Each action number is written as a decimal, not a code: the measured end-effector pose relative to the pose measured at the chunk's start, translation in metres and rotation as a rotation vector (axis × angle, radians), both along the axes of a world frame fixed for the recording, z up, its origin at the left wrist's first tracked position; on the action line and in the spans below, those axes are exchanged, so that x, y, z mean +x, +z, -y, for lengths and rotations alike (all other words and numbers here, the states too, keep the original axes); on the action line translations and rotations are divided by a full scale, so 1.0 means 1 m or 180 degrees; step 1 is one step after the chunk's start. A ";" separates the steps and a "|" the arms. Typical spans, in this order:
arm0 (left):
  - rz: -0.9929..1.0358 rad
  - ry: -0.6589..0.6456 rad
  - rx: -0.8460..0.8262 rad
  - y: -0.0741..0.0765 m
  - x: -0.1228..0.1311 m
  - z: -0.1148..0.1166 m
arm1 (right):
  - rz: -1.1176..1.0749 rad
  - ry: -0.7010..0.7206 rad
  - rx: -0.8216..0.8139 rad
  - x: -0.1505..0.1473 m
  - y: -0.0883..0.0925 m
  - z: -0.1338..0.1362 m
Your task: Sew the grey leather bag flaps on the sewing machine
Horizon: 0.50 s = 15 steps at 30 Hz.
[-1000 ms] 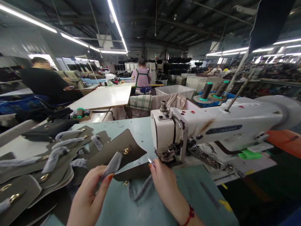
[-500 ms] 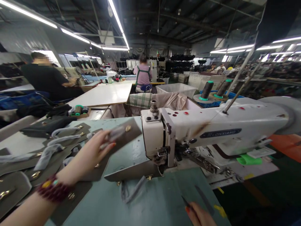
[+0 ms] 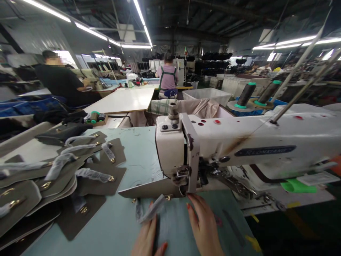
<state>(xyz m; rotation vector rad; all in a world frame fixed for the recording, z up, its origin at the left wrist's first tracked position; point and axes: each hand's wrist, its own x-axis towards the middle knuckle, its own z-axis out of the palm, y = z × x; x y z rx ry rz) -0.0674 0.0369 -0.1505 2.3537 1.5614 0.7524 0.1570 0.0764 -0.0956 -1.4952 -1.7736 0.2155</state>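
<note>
I now have the left hand (image 3: pixel 147 233) off the pile (image 3: pixel 59 187), pointing at the strap (image 3: pixel 153 210), thumb wide; I have the right hand (image 3: pixel 204 224) by the flap (image 3: pixel 150 189), fingers spread.

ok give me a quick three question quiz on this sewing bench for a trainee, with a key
1. Multiple choice: which of these is nearest the left hand?
A) the wrapped strap
B) the yellow scrap
C) the white bin
2. True or false: the right hand is nearer to the head of the sewing machine than the left hand is.
3. Fill in: the metal fittings on the loose panels are ____ in colour.

Key: 1 A; 2 true; 3 gold.
</note>
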 end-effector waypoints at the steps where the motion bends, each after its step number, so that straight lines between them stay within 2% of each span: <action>1: -0.0157 0.0164 0.0149 -0.002 0.002 -0.011 | -0.0201 -0.0021 -0.0022 -0.007 0.000 0.000; 3: -0.0340 0.0448 0.0481 0.006 0.003 -0.035 | -0.0552 -0.0075 -0.0085 -0.020 0.001 0.001; 5: -0.0418 0.0606 0.0952 0.023 0.000 -0.055 | -0.0904 -0.0020 -0.0177 -0.029 0.006 0.003; 7: -0.0577 0.0445 0.1412 0.046 -0.008 -0.068 | -0.1348 0.0031 -0.0351 -0.034 0.014 0.005; 9: -0.0812 0.0076 0.1618 0.071 -0.014 -0.076 | -0.1884 -0.0080 -0.0636 -0.036 0.023 0.007; 12: -0.1209 -0.0423 0.1416 0.107 -0.014 -0.084 | -0.2445 -0.0142 -0.1174 -0.036 0.036 0.005; 15: -0.1447 -0.0697 0.0840 0.132 -0.006 -0.090 | -0.2505 0.0099 -0.1562 -0.039 0.041 0.002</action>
